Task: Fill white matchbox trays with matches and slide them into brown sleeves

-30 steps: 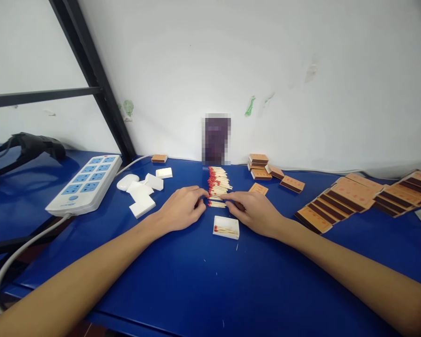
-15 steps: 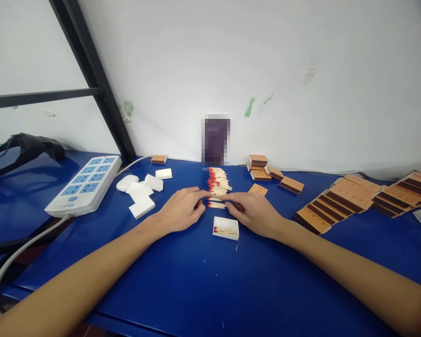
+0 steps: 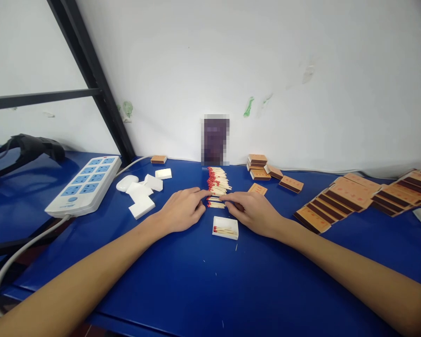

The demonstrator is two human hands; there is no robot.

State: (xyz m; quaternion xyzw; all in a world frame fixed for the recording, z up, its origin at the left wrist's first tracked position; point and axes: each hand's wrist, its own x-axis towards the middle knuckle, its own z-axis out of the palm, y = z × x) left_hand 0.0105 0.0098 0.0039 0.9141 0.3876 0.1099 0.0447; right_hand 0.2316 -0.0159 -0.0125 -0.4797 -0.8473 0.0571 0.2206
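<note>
A pile of red-headed matches point(image 3: 218, 180) lies in a column on the blue table, with a few separate matches point(image 3: 216, 205) at its near end. My left hand point(image 3: 184, 209) rests at the pile's left, its index fingertip against the red heads and its thumb apart. From the right, my right hand point(image 3: 254, 211) touches the plain ends with its stretched index finger; its thumb is apart too. Neither hand grips a match. Just in front of the pile sits a white matchbox tray point(image 3: 234, 221) with several matches in it, heads to the left.
White empty trays point(image 3: 142, 207) lie left, beside a power strip point(image 3: 86, 185). Matchboxes point(image 3: 257, 161) are stacked by the wall, and rows of more matchboxes point(image 3: 351, 192) spread at right. A blurred dark rectangle point(image 3: 215, 140) stands against the wall point(image 3: 301, 103). A black metal frame point(image 3: 91, 70) rises at left.
Almost nothing differs. Both hands stay at the near part of the match pile, and the view has shifted very slightly.
</note>
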